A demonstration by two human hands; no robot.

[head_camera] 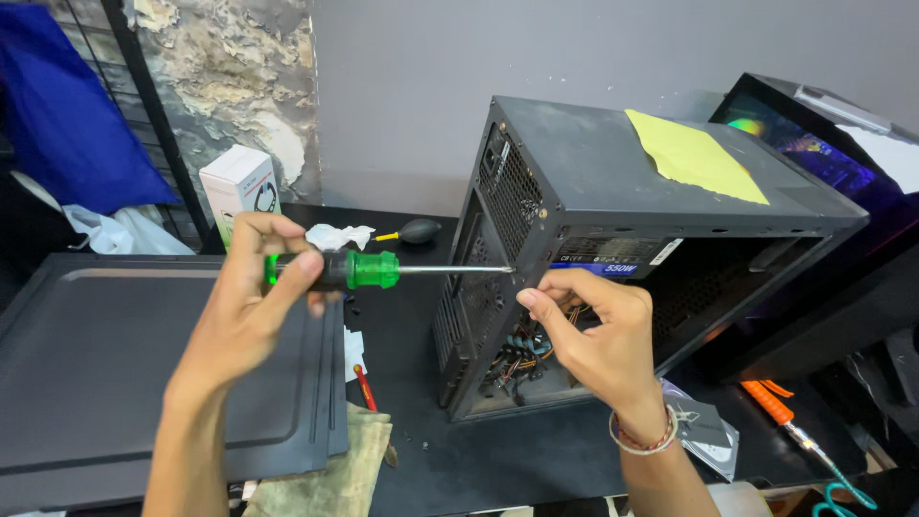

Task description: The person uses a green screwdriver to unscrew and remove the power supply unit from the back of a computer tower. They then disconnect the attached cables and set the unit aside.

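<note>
at the far left a blue cloth (67,105) is hanging by a dark rack, and a flat black side panel (115,373) is lying on the black table (536,450) under my left forearm. behind it a small white box (237,187) is standing upright. i'm keeping my left hand (251,302) wrapped around the handle of a green and black screwdriver (369,270), fingers clamped on it, holding it level so the shaft is pointing right. its tip is meeting the rear corner of the open black computer case (613,172), which is standing upright on the table near the middle. below the shaft a small red-handled tool (365,387) and a worn rag (335,469) are lying by the panel's edge. my right hand (598,335) is resting at that corner just beside the tip, thumb and forefinger pinched together; i cannot tell whether they're gripping anything. a yellow sheet (694,158) is lying on top of the case. farther right an orange-handled tool (768,402) is lying on the table.
</note>
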